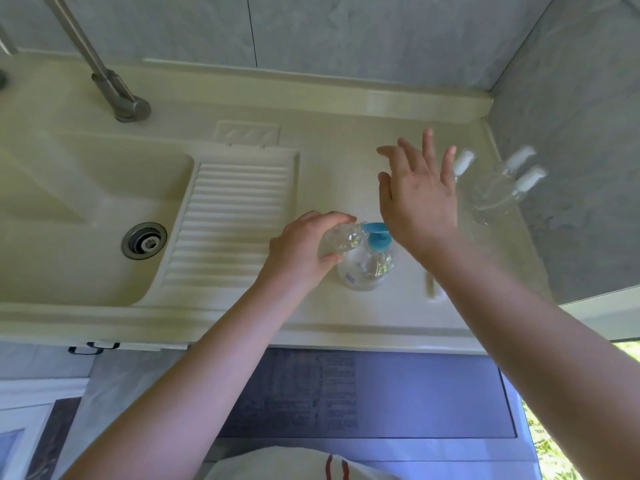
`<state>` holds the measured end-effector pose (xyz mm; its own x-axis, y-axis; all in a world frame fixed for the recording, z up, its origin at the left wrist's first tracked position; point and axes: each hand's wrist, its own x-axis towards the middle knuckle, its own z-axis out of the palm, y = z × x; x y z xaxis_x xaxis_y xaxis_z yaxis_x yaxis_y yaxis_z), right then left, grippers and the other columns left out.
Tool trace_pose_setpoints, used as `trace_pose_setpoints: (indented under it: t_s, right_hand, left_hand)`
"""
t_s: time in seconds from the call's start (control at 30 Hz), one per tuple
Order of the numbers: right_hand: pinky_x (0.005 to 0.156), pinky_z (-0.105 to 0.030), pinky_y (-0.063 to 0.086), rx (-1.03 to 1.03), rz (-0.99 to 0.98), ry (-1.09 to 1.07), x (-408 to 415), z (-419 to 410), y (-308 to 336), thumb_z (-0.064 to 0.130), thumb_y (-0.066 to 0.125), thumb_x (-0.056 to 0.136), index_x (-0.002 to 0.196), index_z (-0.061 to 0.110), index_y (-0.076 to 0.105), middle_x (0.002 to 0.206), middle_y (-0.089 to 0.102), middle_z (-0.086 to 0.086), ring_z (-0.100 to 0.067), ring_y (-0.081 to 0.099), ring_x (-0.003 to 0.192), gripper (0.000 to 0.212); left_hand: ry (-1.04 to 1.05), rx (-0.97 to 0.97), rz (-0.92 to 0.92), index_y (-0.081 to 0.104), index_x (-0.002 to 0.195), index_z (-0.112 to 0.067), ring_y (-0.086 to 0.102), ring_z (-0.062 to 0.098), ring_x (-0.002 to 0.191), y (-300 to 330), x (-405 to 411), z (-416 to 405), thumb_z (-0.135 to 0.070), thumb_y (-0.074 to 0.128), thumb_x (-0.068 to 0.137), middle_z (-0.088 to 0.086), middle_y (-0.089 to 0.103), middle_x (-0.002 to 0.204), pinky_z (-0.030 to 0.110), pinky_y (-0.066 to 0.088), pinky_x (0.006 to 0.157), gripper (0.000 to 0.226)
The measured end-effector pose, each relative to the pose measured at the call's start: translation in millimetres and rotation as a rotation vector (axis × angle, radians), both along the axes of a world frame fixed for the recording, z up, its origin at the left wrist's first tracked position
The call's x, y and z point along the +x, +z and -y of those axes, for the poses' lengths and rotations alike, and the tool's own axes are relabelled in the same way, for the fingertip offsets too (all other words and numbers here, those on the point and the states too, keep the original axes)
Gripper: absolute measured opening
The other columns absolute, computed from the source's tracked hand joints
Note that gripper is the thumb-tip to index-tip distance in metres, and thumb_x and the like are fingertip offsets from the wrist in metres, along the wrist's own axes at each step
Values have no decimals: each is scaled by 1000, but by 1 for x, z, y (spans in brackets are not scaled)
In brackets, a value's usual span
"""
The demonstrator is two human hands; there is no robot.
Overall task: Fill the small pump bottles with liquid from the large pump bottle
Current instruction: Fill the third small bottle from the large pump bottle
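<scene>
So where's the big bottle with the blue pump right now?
The large pump bottle stands on the counter right of the ribbed drainboard, between the hands; the left hand holds a small clear bottle at its spout.

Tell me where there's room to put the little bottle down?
There is bare counter between the ribbed drainboard and the right hand, behind the big bottle. The front edge near the left hand is bare too. The right corner is crowded with three little bottles.
</scene>
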<state>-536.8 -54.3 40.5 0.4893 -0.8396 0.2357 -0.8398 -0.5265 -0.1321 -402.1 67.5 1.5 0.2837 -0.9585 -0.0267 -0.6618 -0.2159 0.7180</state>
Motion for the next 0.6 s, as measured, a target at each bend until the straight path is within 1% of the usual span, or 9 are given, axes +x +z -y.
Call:
trace_pose_setpoints:
  t_s: [0.1, 0.17, 0.3, 0.4, 0.5, 0.6]
  right_hand:
    - [122, -55, -2, 59, 10, -19, -2, -5, -10, 12, 36, 99, 138, 20, 48, 159, 32, -8, -34, 2, 153, 42]
    - [122, -55, -1, 79, 26, -22, -2, -9, -17, 11, 37, 98, 137, 19, 50, 158, 34, -8, -34, 2, 153, 42]
    - [122, -56, -4, 32, -9, -32, -4, -4, -5, 18, 36, 101, 142, 20, 45, 161, 27, -11, -36, -3, 153, 41]
    - [122, -56, -4, -36, -33, -13, 1, -3, 0, 19, 39, 102, 141, 20, 46, 162, 25, -12, -37, -2, 153, 39]
    - [121, -57, -3, 56, -7, -25, 4, -12, -11, 17, 34, 103, 137, 22, 49, 160, 30, -10, -35, -1, 153, 37]
    - [121, -57, -2, 74, -7, -40, 2, -11, -17, 20, 32, 104, 137, 21, 50, 160, 31, -10, -36, 0, 153, 38]
  left_hand:
    - [1, 29, 12, 55, 121, -49, 57, 14, 109, 1, -2, 1, -17, 77, 77, -14, 58, 111, 45, 47, 95, 59]
    - [1, 47, 15, 56, 120, -49, 57, 15, 109, 1, -2, 1, -16, 77, 77, -12, 58, 110, 46, 46, 96, 58]
    - [1, 45, 9, 56, 120, -49, 57, 15, 109, 3, -2, 0, -17, 77, 78, -13, 59, 111, 46, 47, 95, 57]
    - [-2, 25, 1, 55, 120, -50, 57, 14, 109, 4, -1, 0, -17, 78, 76, -14, 59, 112, 46, 47, 96, 59]
    - [-2, 46, 5, 56, 120, -49, 57, 16, 108, 2, -1, 1, -17, 77, 76, -13, 59, 109, 47, 47, 95, 58]
    - [0, 53, 3, 56, 120, -48, 58, 17, 107, 2, -3, 2, -16, 76, 77, -11, 59, 109, 47, 47, 94, 56]
